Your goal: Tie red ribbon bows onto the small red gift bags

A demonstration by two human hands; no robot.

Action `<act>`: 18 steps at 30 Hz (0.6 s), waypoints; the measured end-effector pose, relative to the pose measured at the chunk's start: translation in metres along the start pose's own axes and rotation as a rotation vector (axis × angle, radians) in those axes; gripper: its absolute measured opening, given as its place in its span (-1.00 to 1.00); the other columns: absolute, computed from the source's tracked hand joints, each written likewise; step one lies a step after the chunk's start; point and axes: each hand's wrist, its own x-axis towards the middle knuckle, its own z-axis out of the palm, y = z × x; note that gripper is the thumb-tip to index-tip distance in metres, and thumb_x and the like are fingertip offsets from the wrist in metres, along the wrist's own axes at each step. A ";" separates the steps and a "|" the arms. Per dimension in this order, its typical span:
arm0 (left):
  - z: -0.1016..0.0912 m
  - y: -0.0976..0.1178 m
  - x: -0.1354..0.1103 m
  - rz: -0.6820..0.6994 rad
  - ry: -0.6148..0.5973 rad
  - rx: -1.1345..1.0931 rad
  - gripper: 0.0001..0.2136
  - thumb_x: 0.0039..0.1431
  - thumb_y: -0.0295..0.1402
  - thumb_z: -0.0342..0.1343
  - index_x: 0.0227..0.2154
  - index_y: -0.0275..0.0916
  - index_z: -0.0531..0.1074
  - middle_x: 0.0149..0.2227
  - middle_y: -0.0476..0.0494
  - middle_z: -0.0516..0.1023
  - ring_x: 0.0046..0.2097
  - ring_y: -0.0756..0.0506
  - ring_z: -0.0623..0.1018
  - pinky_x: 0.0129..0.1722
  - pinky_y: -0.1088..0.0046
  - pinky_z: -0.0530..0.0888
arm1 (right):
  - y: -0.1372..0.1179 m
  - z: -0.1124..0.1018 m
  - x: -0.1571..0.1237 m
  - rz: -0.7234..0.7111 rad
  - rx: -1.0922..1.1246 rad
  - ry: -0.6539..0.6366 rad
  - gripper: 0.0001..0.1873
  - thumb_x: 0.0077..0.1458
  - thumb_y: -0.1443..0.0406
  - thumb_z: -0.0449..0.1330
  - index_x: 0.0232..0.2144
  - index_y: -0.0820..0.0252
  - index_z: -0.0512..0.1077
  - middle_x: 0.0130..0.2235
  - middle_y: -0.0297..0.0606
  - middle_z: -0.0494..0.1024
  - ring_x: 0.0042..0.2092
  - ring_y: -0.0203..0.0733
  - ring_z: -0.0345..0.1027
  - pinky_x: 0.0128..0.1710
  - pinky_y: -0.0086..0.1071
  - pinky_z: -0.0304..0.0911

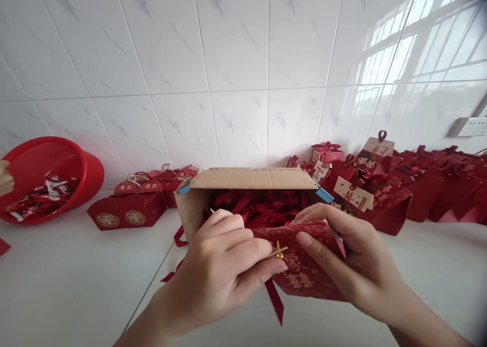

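Note:
A red gift box [304, 266] with pale gold lettering is held in front of me, tilted. My right hand [353, 255] grips its right end, thumb on the front face and fingers behind the top edge. At the box's upper left, my left hand [228, 261] is closed in a pinch on a small gold bell [280, 254] with thin gold prongs. How the bell joins the box is hidden by my fingers. A dark red ribbon [275, 302] hangs below the left hand. Behind both hands, an open cardboard carton [251, 178] contains many red ribbons [258, 207].
A red plastic basin [89, 169] with small wrapped packets leans at the left, a person's hand [5, 177] at its edge. Red handled boxes [127, 205] stand beside the carton. Many red gift boxes [391, 205] line the right side along the tiled wall [239, 42].

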 end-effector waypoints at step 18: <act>0.004 0.008 -0.004 -0.231 0.060 -0.344 -0.88 0.18 -0.53 0.08 -0.30 -0.16 0.43 -0.43 0.01 0.50 -0.43 0.04 0.47 -0.42 0.56 0.40 | 0.001 0.008 0.001 -0.199 -0.132 0.059 -0.86 0.10 0.41 0.19 -0.25 0.13 0.42 -0.33 -0.25 0.57 -0.32 -0.20 0.47 -0.38 -0.41 0.42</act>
